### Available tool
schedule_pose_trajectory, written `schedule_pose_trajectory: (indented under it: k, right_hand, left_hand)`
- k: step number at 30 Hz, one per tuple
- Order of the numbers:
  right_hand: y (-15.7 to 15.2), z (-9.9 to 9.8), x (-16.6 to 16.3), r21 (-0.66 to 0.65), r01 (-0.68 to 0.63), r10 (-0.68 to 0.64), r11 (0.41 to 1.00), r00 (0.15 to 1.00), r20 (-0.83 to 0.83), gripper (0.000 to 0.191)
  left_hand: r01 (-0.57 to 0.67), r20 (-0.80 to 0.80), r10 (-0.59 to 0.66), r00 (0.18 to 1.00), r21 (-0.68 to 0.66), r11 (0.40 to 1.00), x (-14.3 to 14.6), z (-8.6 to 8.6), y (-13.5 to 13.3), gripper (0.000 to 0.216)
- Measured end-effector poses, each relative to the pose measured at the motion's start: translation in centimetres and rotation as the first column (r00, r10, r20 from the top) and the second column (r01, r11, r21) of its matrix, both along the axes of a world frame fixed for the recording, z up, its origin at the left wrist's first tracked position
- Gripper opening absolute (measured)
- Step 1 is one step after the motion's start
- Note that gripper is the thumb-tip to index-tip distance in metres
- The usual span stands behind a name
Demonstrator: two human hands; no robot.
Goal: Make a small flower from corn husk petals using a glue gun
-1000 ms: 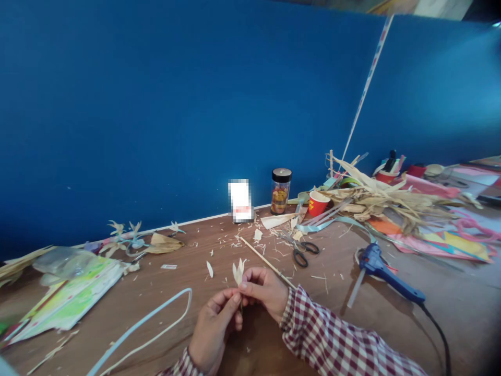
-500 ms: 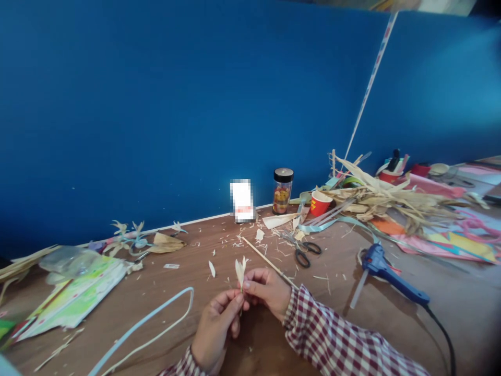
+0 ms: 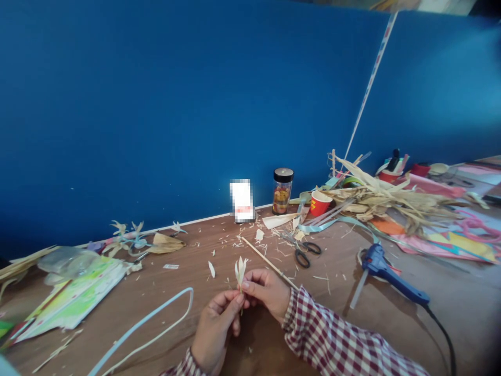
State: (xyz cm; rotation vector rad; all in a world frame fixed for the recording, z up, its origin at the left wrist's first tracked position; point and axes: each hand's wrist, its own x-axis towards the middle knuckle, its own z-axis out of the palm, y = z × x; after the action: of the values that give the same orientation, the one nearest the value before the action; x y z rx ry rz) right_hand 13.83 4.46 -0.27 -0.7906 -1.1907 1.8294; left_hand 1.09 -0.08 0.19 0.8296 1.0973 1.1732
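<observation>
Both my hands meet low in the middle of the wooden table [image 3: 344, 308]. My left hand [image 3: 214, 328] and my right hand [image 3: 266, 290] pinch the base of a small cream husk flower [image 3: 240, 270], whose pointed petals stand upright above my fingertips. A thin wooden stick [image 3: 266, 261] lies on the table just behind my right hand. One loose petal [image 3: 212, 269] lies to the left of the flower. My sleeves are red and white checked.
Black-handled scissors [image 3: 303, 253] and a blue glue gun [image 3: 391, 278] with its cord lie to the right. A pile of dry husks [image 3: 383, 201], a red cup [image 3: 318, 203] and a jar [image 3: 282, 191] stand behind. A pale blue strip [image 3: 144, 324] and printed paper [image 3: 70, 297] lie left.
Hardly anything differs: both hands keep their pinch on the flower, and the view has shifted very slightly.
</observation>
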Motion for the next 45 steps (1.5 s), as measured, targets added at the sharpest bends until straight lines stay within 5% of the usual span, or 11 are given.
schedule_pose_trajectory:
  k: [5,11,21,33,45]
  right_hand:
    - [-0.2,-0.1,-0.2,0.093,0.076,-0.084,0.993,0.993,0.084,0.029]
    - [-0.5,0.1,-0.3,0.214,0.186,-0.229,0.959,0.953,0.197,0.027]
    - [-0.8,0.4,-0.5,0.164,0.226,-0.261,0.960,0.935,0.239,0.024]
    - [-0.9,1.2,-0.5,0.294,0.204,-0.287,0.934,0.917,0.277,0.023]
    - [-0.8,0.5,-0.6,0.180,0.206,-0.242,0.962,0.948,0.205,0.023]
  left_hand:
    - [-0.098,-0.069,0.099,0.993,0.031,0.995,-0.1,-0.4,-0.2,0.022]
    - [-0.088,-0.412,0.143,0.900,0.151,0.985,-0.6,-0.2,-0.2,0.021]
    - [-0.074,-0.602,0.216,0.769,0.252,0.965,-0.7,-0.6,-0.5,0.021]
    - [-0.072,-0.640,0.240,0.730,0.277,0.958,-0.6,-0.4,-0.5,0.019]
    - [-0.119,-0.486,0.197,0.852,0.187,0.975,-0.5,-0.4,-0.2,0.028]
